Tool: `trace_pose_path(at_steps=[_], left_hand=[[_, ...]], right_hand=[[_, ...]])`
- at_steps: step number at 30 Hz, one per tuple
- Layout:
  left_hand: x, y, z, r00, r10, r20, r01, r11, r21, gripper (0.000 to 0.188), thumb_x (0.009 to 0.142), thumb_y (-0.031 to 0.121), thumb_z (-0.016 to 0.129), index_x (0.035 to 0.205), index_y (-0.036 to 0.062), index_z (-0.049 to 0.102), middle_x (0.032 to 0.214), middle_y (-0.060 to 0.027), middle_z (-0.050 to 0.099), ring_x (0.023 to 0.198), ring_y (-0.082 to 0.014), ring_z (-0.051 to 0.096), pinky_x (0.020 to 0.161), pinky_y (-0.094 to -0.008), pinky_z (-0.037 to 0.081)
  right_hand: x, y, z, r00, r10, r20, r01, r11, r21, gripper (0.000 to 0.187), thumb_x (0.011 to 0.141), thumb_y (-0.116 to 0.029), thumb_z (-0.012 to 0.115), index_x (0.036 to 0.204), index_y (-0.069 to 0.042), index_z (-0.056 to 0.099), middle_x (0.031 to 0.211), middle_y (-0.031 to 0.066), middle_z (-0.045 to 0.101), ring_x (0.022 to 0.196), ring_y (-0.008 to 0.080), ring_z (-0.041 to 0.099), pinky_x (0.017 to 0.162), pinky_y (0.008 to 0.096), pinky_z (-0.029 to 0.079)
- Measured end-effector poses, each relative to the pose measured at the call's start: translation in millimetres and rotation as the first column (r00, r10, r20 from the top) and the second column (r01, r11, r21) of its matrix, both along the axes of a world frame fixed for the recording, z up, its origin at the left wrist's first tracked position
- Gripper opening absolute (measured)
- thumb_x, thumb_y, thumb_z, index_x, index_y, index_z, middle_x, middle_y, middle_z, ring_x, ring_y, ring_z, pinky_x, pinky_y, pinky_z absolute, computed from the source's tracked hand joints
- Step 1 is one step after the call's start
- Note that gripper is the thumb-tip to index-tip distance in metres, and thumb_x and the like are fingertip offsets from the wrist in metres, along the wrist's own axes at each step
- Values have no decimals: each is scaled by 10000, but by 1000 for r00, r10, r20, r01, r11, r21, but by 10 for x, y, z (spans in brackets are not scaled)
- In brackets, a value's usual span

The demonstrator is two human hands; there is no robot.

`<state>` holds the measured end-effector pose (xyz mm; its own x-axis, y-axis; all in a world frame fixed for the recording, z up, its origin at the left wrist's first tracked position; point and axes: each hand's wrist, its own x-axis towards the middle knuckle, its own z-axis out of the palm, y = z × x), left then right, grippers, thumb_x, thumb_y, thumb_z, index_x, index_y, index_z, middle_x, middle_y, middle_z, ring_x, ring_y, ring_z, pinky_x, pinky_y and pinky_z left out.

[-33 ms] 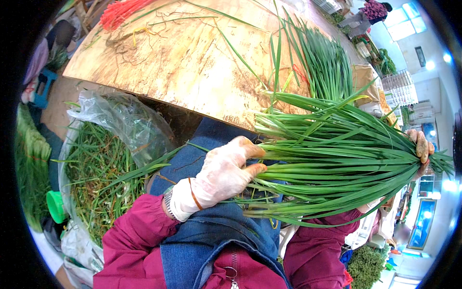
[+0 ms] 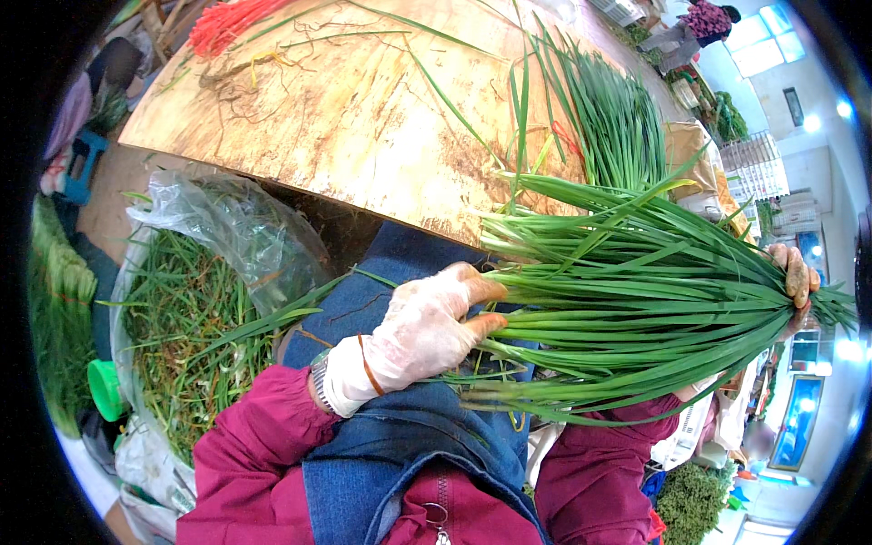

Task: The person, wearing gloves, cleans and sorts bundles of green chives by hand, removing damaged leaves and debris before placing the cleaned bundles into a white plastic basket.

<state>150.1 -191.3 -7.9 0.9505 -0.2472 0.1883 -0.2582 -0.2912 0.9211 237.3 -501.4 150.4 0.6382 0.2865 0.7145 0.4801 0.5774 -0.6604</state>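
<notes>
A large loose bunch of garlic chives (image 2: 627,300) stretches across in front of me, pale stalk ends to the left and dark green leaves to the right. My right hand (image 2: 796,277) is closed round the leaf end, where the leaves gather tightly. At the stalk end, my left hand (image 2: 422,318) has its thumb and finger against a few pale stalks, pinching them. A thin whitish glove with bare fingertips covers this hand, and a brown rubber band circles its wrist. Some stalk ends rest by the edge of the wooden board (image 2: 363,127).
Another bunch of chives (image 2: 618,118) lies on the board's right side. Red ties (image 2: 227,25) and root scraps are at its far left. A plastic-lined container (image 2: 195,336) of trimmings stands at my left, near a green cup-like object (image 2: 106,391). A person (image 2: 695,34) is far right.
My left hand has shifted slightly to the right along the stalks. The right hand and the bunch look the same.
</notes>
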Motion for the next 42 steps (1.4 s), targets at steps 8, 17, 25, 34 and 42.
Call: trace_pose_path(at_steps=[8, 17, 25, 34, 42], left_hand=[[-25, 75, -34, 996, -66, 61, 82, 948, -309, 143, 664, 28, 661, 796, -4, 616, 725, -94, 577, 675, -187, 563, 611, -264, 443], [-27, 316, 338, 808, -132, -574, -233, 824, -517, 103, 741, 73, 583, 765, -25, 605, 681, -60, 587, 633, -104, 523, 575, -224, 418], [-495, 1378, 313, 835, 400, -377, -345, 915, 208, 67, 660, 67, 598, 671, 1, 593, 629, -70, 549, 564, -138, 512, 529, -284, 414], [-526, 1072, 7, 918, 186, 350, -316, 876, 363, 249, 652, 102, 660, 877, 53, 566, 911, -95, 560, 865, -272, 518, 780, -375, 402], [-20, 133, 94, 978, -37, 204, -7, 978, 208, 203, 699, 181, 641, 823, 36, 574, 754, -120, 548, 746, -280, 532, 654, -369, 414]], right_hand=[[58, -94, -27, 998, 15, 53, -15, 1000, 1, 219, 741, -205, 568, 930, -120, 498, 767, -80, 505, 731, 84, 377, 683, 247, 288], [68, 5, 8, 997, 22, 79, -26, 999, 43, 209, 743, -171, 543, 927, -107, 470, 769, -69, 492, 743, 97, 376, 702, 259, 284], [106, -96, -40, 1000, -2, 19, 2, 1000, 15, 154, 753, -160, 534, 872, -125, 442, 729, -66, 459, 712, 107, 347, 685, 264, 272], [119, -38, 43, 997, -29, 70, 23, 996, 86, 187, 737, -176, 533, 891, -105, 453, 729, -63, 472, 700, 99, 353, 684, 269, 274], [63, -45, 25, 998, -21, 58, 19, 999, 39, 197, 737, -164, 549, 900, -114, 451, 722, -73, 476, 702, 102, 354, 676, 259, 275]])
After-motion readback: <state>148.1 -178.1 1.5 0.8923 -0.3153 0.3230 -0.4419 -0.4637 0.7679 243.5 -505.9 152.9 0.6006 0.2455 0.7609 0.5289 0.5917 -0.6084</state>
